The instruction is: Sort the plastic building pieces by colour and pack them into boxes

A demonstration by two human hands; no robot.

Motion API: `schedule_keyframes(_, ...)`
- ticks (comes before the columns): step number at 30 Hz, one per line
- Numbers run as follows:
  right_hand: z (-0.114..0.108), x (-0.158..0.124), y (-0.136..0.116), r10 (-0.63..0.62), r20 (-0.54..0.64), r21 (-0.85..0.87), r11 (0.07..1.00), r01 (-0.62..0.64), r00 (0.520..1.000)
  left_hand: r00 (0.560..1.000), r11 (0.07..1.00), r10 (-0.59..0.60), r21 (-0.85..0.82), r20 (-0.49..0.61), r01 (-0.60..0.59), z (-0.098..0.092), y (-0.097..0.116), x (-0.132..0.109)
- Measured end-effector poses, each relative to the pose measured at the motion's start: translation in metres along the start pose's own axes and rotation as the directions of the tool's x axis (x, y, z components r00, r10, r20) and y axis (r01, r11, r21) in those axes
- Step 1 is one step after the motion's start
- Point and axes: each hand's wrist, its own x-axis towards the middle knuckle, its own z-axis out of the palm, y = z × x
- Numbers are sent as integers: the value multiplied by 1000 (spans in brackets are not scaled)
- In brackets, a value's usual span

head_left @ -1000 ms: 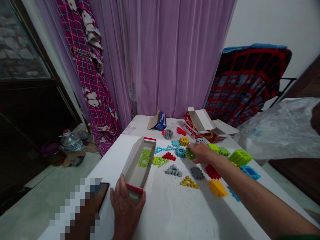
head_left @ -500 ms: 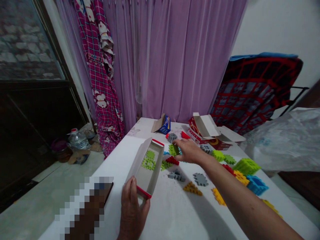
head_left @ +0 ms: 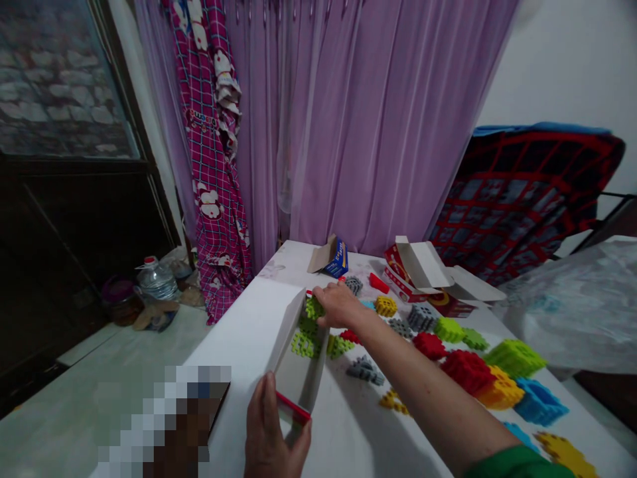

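An open, shallow cardboard box (head_left: 293, 378) with red ends lies lengthwise on the table. My left hand (head_left: 276, 425) grips its near end, the thumb on one side and the fingers on the other. Over the far end of the box, my right hand (head_left: 336, 304) pinches a light green toothed plastic building piece (head_left: 313, 307). Flat green building pieces (head_left: 305, 344) rest on the box floor below it. Just right of the box, another green piece (head_left: 340, 346) sits beside a red one (head_left: 351, 336), partly hidden by my right arm.
Grey interlocking pieces (head_left: 365, 370) and a yellow triangular piece (head_left: 393, 401) lie right of the box. More red pieces (head_left: 465, 372), a green block (head_left: 515, 358) and a blue block (head_left: 540, 400) stand farther right. A blue carton (head_left: 338, 257) and red cartons (head_left: 405, 282) stand at the back.
My right hand has moved left with the green piece, from the loose pieces to over the box's far end. The left hand keeps its grip. The view has shifted slightly.
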Motion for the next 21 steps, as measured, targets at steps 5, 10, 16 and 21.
schedule_keyframes(5, 5, 6, -8, 29, -36, 16, 999, -29, 999, 1000, 1000, 13, 5, 15, -13, 4, -6, -3)
schedule_keyframes(10, -1, -22, 14, 89, -107, 45, 995, -85, 990, 999, 1000, 19, 7, 34, -19, 1, -2, -1)
schedule_keyframes(16, 3, -73, 56, 181, -91, 81, 981, -174, 979, 997, 999, 19, 27, 71, -21, -5, 1, 1)
schedule_keyframes(21, 21, -132, 105, 362, -65, 82, 931, -357, 930, 998, 997, 61, 50, 33, -62, -6, -6, 4)
